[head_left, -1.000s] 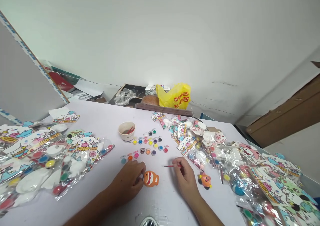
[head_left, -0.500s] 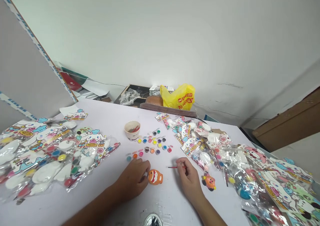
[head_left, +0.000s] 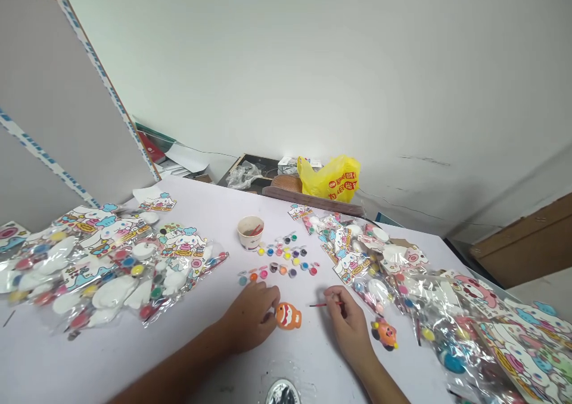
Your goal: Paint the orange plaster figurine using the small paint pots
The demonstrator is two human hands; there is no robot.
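An orange figurine (head_left: 289, 316) with a white and red patch on its front lies on the white table (head_left: 214, 356). My left hand (head_left: 255, 314) has its fingers closed at the figurine's left edge, pinching it. To the right, my right hand (head_left: 344, 317) is shut on a thin red paintbrush (head_left: 319, 305), whose dark tip points left toward the figurine, apart from it. Beyond my hands stand strips of small paint pots (head_left: 283, 269) in several colours. A paper cup (head_left: 250, 233) with a reddish stick in it is behind them. Another painted orange figurine (head_left: 385, 334) sits right of my right hand.
Clear packets of white figures and paints (head_left: 117, 273) cover the table's left side; more packets (head_left: 429, 297) spread along the right. A round silvery object (head_left: 282, 392) is at the near edge. Behind the table are a yellow plastic bag (head_left: 333, 180) and a grey panel (head_left: 58, 88).
The whole view has shifted, so the table's things appear further right. My hands keep their hold on the figurine and the paintbrush, with little other visible change.
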